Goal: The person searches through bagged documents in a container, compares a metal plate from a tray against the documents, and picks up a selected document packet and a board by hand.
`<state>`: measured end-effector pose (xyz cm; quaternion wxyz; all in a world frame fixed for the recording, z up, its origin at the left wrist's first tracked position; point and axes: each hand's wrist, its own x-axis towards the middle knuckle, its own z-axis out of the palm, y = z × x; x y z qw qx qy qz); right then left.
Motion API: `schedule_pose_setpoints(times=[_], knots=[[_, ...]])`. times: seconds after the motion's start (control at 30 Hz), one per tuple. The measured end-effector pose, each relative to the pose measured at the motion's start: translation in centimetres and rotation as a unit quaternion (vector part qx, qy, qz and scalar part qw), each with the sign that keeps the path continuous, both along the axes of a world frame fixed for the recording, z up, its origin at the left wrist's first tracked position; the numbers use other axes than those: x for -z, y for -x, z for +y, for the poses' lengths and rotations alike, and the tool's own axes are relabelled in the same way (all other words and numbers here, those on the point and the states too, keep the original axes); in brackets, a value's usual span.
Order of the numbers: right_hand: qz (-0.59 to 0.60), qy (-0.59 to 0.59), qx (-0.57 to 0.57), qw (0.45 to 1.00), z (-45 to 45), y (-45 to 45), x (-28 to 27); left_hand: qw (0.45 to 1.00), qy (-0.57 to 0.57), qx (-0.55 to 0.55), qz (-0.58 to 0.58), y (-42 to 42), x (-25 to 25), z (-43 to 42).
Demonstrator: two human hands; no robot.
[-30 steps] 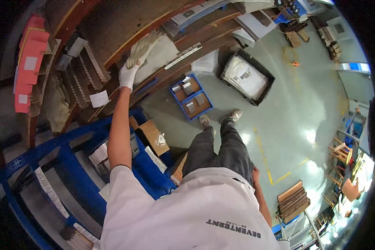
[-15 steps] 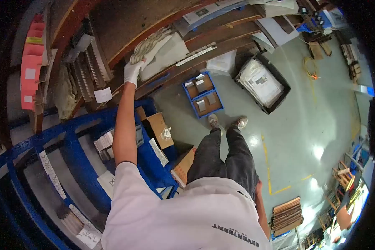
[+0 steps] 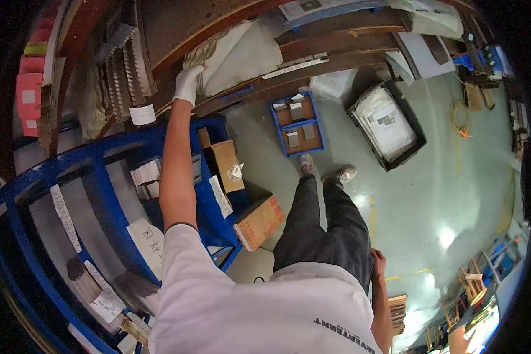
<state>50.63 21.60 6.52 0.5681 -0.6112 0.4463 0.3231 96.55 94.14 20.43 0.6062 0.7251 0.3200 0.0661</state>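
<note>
My left hand (image 3: pixel 187 85), in a white glove, is closed on the near end of a grey, wavy bundle of layered sheets (image 3: pixel 202 54) on a brown shelf. Beside the bundle lies a pale, flat sheet (image 3: pixel 251 59), partly lifted at its left side. My right hand (image 3: pixel 379 263) is bare and hangs by my right thigh, fingers loosely bent and apart, with nothing visible in it.
A blue divided tray (image 3: pixel 288 127) and a black crate of papers (image 3: pixel 420 134) stand on the floor beyond my feet. At left is a blue rack (image 3: pixel 94 154) with cartons (image 3: pixel 259 222). Toothed metal parts (image 3: pixel 124 79) fill a shelf. A person's arm shows at lower right.
The view has shifted, and the blue rack fills more of it. The pale sheet beside the bundle shows more widely spread. My left hand stays on the bundle; my right stays by my thigh.
</note>
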Motion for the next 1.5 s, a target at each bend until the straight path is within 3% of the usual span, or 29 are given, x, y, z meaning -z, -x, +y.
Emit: schedule_pose_setpoints(times=[0.2, 0.33, 0.37, 0.4, 0.43, 0.47, 0.5, 0.73, 0.8, 0.87, 0.93, 1.03, 1.3, 1.5], knots=[[0.0, 0.006, -0.028, 1.0, -1.9, -1.7, -0.9, 0.999, -0.023, 0.007, -0.033, 0.1, 1.5, 1.2], [-0.006, 0.024, -0.102, 0.995, -3.8, -1.2, 1.8, 0.993, -0.113, -0.011, 0.022, 0.3, 0.9, -2.2], [0.0, 0.024, -0.109, 0.994, -3.1, -2.2, 0.8, 0.96, -0.267, 0.043, 0.074, -0.3, 4.2, -0.4], [0.007, 0.025, -0.114, 0.993, -2.5, -2.8, 0.1, 0.913, -0.399, 0.068, 0.046, 0.8, 1.5, -4.7], [0.008, 0.025, -0.115, 0.993, -2.6, -2.6, 0.7, 0.809, -0.568, 0.126, 0.086, 1.6, 3.0, -5.7], [0.008, -0.001, -0.075, 0.997, -3.1, -1.9, 1.8, 0.71, -0.684, 0.164, 0.037, 2.1, 4.3, -6.2], [0.009, -0.026, -0.033, 0.999, -3.2, -1.3, 2.3, 0.717, -0.681, 0.143, 0.029, 2.4, 4.8, -6.8], [0.033, 0.0, -0.053, 0.998, 1.7, -1.8, 1.3, 0.742, -0.66, 0.115, 0.026, 2.7, 5.4, -7.1], [0.082, -0.042, 0.033, 0.995, 3.6, -1.1, 2.0, 0.737, -0.665, 0.122, 0.024, 2.6, 5.4, -7.0], [0.112, -0.017, 0.005, 0.993, 5.9, -1.1, 3.0, 0.729, -0.672, 0.129, 0.02, 2.6, 5.6, -6.6], [0.064, 0.001, -0.095, 0.993, 7.9, 0.1, 5.1, 0.716, -0.682, 0.148, -0.014, 3.1, 6.3, -6.0], [0.025, 0.038, -0.135, 0.99, 12.0, 1.6, 5.8, 0.705, -0.687, 0.166, -0.058, 3.3, 6.8, -5.1], [0.046, 0.069, -0.103, 0.991, 17.3, 2.4, 6.2, 0.713, -0.669, 0.171, -0.121, 3.4, 7.5, -4.3], [0.018, 0.11, -0.172, 0.979, 19.9, 2.2, 6.9, 0.708, -0.659, 0.205, -0.152, 3.7, 7.4, -3.8]])
